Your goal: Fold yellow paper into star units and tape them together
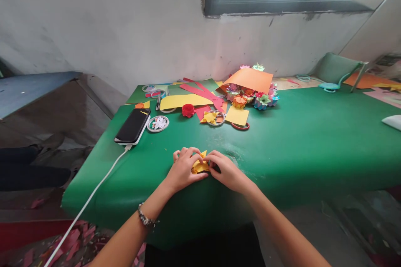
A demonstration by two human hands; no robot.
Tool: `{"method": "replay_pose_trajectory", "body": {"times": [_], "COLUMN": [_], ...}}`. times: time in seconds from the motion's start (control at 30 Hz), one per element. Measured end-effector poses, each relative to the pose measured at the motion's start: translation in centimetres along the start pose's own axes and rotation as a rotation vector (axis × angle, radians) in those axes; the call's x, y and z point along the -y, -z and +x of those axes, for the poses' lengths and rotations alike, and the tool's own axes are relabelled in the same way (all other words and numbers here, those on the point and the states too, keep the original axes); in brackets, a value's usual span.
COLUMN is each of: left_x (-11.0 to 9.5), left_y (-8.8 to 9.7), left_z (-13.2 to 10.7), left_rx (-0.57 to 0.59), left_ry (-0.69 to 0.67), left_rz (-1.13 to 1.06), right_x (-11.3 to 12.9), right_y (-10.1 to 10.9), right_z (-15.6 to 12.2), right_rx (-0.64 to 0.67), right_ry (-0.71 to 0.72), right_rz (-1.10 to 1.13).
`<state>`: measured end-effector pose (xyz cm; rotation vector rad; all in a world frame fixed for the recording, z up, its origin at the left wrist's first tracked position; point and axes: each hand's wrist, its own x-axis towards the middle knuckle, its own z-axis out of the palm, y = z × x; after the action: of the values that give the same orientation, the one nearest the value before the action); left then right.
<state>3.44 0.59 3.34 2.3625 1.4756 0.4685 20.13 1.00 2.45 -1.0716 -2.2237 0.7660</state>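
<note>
Between my two hands, near the front of the green tabletop, is a small folded yellow paper flower (199, 167) with pointed tips. My left hand (185, 167) curls around its left side, thumb at the near edge and fingers over the top. From the right, my right hand (226, 170) pinches the flower's edge with thumb and fingertips. My fingers hide parts of the paper. Beyond them lie another yellow paper flower (209, 117) on a roll of tape (219, 118), a red paper cup shape (188, 110) and a yellow paper square (237, 115) over red-handled scissors (240, 126).
A black phone (133, 126) with a white cable (94, 194) lies at the left. Beside it a tape ring (158, 128) holds white paper bits. Colourful paper flowers (265, 101) are heaped at the back under an orange sheet (250, 79). Paper strips (184, 101) spread along the wall.
</note>
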Motion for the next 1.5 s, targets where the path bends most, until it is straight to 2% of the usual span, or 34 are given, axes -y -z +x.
{"method": "replay_pose_trajectory", "body": {"times": [0.13, 0.2, 0.3, 0.47, 0.63, 0.7, 0.77, 0.87, 0.93, 1.03, 1.07, 1.13, 1.33, 1.5], "left_x": [0.5, 1.1, 2.3, 3.4, 3.5, 4.1, 5.1, 7.2, 8.7, 10.3, 10.6, 10.9, 10.9, 11.0], "left_y": [0.0, 0.1, 0.4, 0.4, 0.7, 1.8, 3.8, 7.5, 9.5, 11.0, 11.0, 10.8, 9.6, 9.4], "left_z": [0.2, 0.4, 0.7, 0.8, 0.3, 0.4, 0.9, 1.9, 2.6, 3.5, 3.7, 3.9, 4.2, 4.9], "left_rx": [-0.021, -0.001, 0.012, -0.097, -0.186, -0.248, -0.359, -0.554, -0.51, -0.286, -0.242, -0.224, -0.342, -0.402], "left_ry": [0.02, -0.039, -0.139, -0.253, -0.241, -0.149, 0.012, 0.425, 0.647, 0.864, 0.897, 0.932, 0.91, 0.963], "left_rz": [0.005, 0.001, 0.007, 0.074, 0.114, 0.125, 0.174, 0.372, 0.427, 0.358, 0.328, 0.318, 0.363, 0.346], "right_x": [-0.7, -1.0, -1.3, -1.0, -1.0, -1.1, -1.1, -1.1, -1.1, -1.1, -1.1, -1.1, -1.1, -1.1], "right_y": [0.6, 0.7, 0.8, 0.9, 1.0, 0.9, 0.8, 0.7, 0.7, 0.7, 0.7, 0.8, 0.8, 0.7], "right_z": [0.2, 0.4, 0.8, 1.8, 2.7, 2.8, 2.8, 2.6, 2.6, 2.6, 2.6, 2.6, 2.7, 2.6], "right_rx": [-0.042, -0.053, 0.006, 0.092, 0.13, 0.125, 0.112, 0.098, 0.09, 0.078, 0.078, 0.087, 0.088, 0.084], "right_ry": [0.061, 0.097, 0.134, 0.139, 0.106, 0.099, 0.091, 0.08, 0.074, 0.067, 0.065, 0.064, 0.056, 0.056], "right_rz": [-0.037, -0.076, -0.084, -0.115, -0.204, -0.194, -0.174, -0.165, -0.168, -0.16, -0.158, -0.155, -0.144, -0.126]}}
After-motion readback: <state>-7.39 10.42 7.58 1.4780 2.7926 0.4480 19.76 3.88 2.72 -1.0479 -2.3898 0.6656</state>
